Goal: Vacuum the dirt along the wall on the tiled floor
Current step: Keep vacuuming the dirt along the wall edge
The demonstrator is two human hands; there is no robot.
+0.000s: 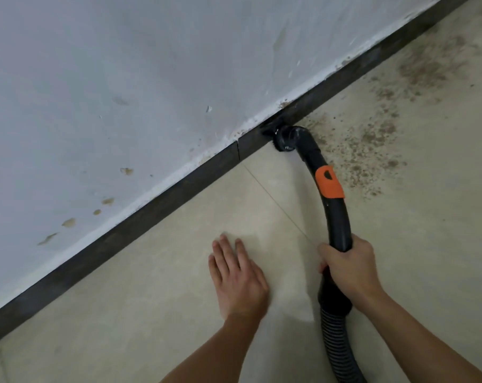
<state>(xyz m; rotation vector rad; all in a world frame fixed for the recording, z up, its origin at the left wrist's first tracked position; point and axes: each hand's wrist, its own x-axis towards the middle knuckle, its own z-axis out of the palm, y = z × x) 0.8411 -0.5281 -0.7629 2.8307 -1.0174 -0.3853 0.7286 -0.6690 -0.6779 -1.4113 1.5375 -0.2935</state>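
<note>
1. Black plastic vacuum wand (pixel 335 217), curved, gripped near its lower end by the right hand (pixel 347 265), fingers and thumb wrapped fully round it.
2. Orange sleeve (pixel 329 182) partway up the wand, between that hand and the nozzle.
3. Brush nozzle (pixel 280 138) at the wand's far end, pressed into the corner where the dark skirting (pixel 140 214) meets the tiled floor (pixel 179 299), bristles against the skirting.
4. Ribbed hose (pixel 336 341) trailing from below the right hand toward the bottom edge.
5. Left hand (pixel 238 277) released, palm down, fingers straight and close together, over the pale tile left of the wand and apart from it; slightly blurred, so contact with the floor hard to confirm.
6. Brown dirt (pixel 368 136) scattered over the floor just right of the nozzle, reaching on along the skirting toward the upper right corner.
7. Thin grout line (pixel 273 200) running diagonally from the skirting, just left of the nozzle, down toward the right hand.
8. Grey-white wall (pixel 124 78) above the skirting, marked with brownish stains, its paint chipped along the lower edge.
</note>
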